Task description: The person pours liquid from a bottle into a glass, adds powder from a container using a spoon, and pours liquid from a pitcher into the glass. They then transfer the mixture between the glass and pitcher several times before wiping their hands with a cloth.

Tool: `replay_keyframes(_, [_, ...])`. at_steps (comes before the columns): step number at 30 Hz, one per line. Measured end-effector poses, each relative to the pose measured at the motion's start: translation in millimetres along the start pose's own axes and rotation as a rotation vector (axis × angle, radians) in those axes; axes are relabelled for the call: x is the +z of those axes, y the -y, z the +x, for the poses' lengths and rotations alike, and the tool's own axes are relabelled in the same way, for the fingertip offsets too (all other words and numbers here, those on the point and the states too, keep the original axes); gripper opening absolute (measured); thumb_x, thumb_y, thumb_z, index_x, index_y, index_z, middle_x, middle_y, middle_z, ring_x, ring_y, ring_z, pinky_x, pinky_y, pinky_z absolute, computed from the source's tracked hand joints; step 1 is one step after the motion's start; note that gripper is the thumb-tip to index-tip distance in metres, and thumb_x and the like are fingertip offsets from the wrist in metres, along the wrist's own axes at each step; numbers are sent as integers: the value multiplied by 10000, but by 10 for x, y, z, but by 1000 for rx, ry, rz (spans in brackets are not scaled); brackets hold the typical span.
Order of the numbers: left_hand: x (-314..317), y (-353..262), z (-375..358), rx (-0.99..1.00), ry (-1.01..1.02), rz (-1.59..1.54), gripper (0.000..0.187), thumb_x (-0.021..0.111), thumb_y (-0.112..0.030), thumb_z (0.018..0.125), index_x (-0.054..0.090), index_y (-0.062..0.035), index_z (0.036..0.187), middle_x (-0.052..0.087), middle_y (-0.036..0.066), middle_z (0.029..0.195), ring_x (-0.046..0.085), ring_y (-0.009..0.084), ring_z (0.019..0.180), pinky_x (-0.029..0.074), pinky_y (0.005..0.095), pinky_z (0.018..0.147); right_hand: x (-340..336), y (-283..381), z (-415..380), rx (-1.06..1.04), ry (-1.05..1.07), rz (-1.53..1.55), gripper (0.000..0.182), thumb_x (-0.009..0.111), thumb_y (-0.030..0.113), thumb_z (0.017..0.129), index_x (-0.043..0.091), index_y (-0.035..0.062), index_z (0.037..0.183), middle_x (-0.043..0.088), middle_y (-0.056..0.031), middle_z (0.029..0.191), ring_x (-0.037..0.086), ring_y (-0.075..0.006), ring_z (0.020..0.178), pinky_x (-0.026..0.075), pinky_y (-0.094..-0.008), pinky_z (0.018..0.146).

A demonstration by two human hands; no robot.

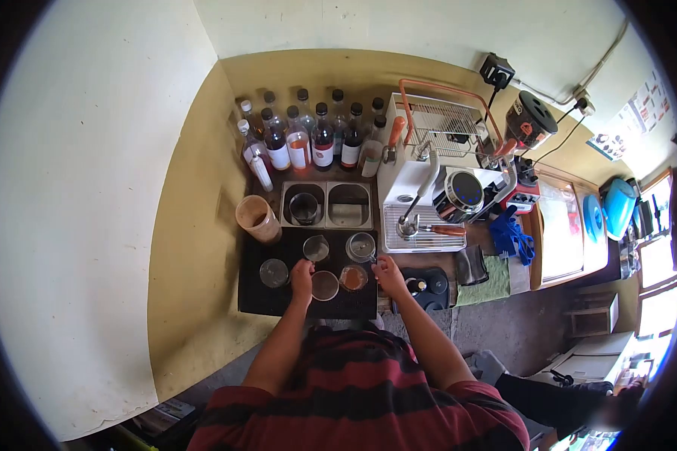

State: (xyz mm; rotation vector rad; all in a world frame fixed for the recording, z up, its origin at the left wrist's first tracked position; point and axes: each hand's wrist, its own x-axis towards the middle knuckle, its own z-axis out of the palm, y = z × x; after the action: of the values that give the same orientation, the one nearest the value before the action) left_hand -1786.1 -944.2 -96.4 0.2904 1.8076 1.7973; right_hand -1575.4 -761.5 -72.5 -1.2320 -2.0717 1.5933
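On a black mat (286, 304) stand several cups and glasses. My left hand (302, 276) has its fingers closed between a small glass pitcher (316, 248) and a round cup (325, 286); what they hold, if anything, is hidden. My right hand (387, 272) is closed at the handle of a clear glass cup (360, 246). Between the hands is a glass with brown contents (353, 277). An empty-looking glass (274, 273) stands left of my left hand.
Behind the mat are two steel bins (349, 204), a brown-stained container (258, 219) and several bottles (323, 143). An espresso machine (395, 188) stands to the right, with a black tamping mat (432, 299) and a green cloth (485, 284) before it. A dark sleeve (541, 402) shows at lower right.
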Motion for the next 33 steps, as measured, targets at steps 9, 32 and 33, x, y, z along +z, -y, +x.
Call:
replay_keyframes(9, [-30,21,-35,191,-40,333,301,544,-214,955,582,11,757,583,150,857,573,310,872,438,404,851,71,84,278,242,235,243,285,570,317,1004,617,36,999,644,-43,916,633,-137,783,543,-296,680])
replay_keyframes(32, [-30,-193,-246,82,115,367,291,555,-293,1019,600,-5,1023,651,111,873,648,212,853,493,338,776,-159,1071,129,-72,314,241,285,483,260,1046,613,7,1041,680,-73,995,646,-157,916,531,-311,818])
replay_keyframes(33, [-29,-151,-231,85,118,354,286,561,-290,1017,598,-7,1030,648,106,872,646,207,850,493,337,776,-135,1093,157,-89,351,238,286,481,260,1046,616,8,1041,681,-72,991,642,-155,908,525,-307,818])
